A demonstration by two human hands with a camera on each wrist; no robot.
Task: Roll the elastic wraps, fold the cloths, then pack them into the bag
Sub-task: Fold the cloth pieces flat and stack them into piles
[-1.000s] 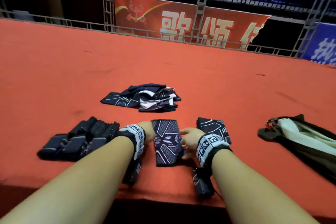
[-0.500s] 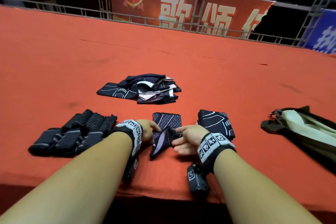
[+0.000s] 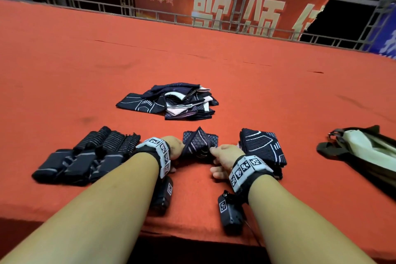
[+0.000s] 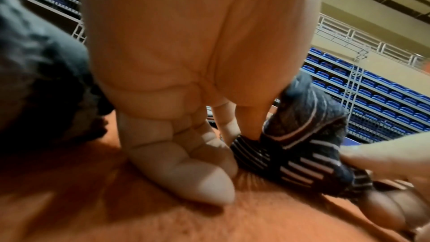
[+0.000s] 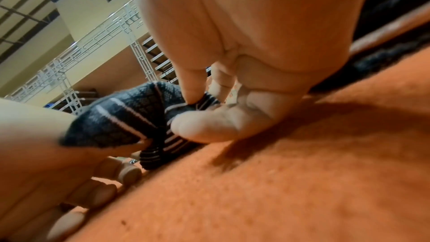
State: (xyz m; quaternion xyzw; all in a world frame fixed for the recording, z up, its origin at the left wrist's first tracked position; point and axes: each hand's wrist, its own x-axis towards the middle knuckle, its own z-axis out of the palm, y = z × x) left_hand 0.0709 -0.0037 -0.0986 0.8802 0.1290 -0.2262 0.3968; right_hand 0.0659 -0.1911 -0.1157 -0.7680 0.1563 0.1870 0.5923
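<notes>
While the near end of a dark patterned cloth (image 3: 200,143) stands lifted off the red desk (image 3: 214,70), both hands pinch it at its near corners: the left hand (image 3: 174,148) grips the left corner between thumb and forefinger, and the right hand (image 3: 225,156) grips the right corner the same way. The cloth's far end lies flat on the desk. Just right of it sits a stack of folded cloths (image 3: 262,148). To the left, touching one another, lie rolled elastic wraps (image 3: 85,156). Farther back in the middle is a loose pile of unfolded cloths (image 3: 171,103). The bag (image 3: 364,152), dark with a pale lining, lies at the right edge, well apart from the hands.
</notes>
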